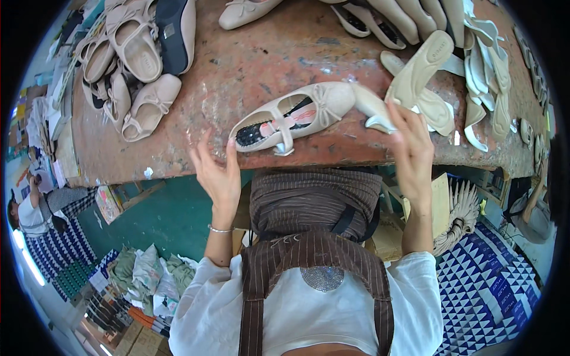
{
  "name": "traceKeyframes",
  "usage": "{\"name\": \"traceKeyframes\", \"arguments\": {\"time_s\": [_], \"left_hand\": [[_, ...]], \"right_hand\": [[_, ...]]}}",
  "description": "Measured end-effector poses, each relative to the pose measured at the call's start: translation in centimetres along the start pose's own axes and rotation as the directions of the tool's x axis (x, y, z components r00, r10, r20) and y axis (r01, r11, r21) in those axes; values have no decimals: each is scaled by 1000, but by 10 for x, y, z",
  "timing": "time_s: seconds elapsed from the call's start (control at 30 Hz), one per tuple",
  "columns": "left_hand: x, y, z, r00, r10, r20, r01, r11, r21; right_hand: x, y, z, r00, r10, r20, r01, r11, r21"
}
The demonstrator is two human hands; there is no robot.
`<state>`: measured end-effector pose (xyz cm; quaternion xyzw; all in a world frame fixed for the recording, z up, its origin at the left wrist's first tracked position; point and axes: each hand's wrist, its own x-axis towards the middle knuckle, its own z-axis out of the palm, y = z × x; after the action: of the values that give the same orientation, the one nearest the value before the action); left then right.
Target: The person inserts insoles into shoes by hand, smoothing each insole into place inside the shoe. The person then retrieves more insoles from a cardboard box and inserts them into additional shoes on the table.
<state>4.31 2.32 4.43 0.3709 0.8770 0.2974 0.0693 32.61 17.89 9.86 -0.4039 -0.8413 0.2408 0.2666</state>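
Apron sits at the table's near edge. The left hand's grip is loose and spread, thumb by the heel of the shoe, which lies on the table between both hands. The right hand blurs beside a pale insole; I can't tell whether its grip has closed. Loose insoles crowd it; beyond, a shoe pile stands left, more shoes right.

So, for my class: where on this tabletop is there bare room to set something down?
Bare tabletop lies between the left-hand shoe pile and the strapped shoe, running up toward the beige shoe at the top. It's crowded on the right, where insoles overlap beside the right hand, with more shoes above.
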Motion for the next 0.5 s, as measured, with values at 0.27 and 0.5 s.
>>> {"name": "traceKeyframes", "arguments": {"time_s": [0.27, 0.5], "left_hand": [[15, -5, 33, 994, 26, 109, -10, 989, -145], [18, -17, 35, 980, 56, 193, 20, 927, -374]], "right_hand": [[32, -9, 71, 899, -344, 272, 393, 906, -154], [51, -23, 129, 884, -399, 243, 340, 906, 252]]}}
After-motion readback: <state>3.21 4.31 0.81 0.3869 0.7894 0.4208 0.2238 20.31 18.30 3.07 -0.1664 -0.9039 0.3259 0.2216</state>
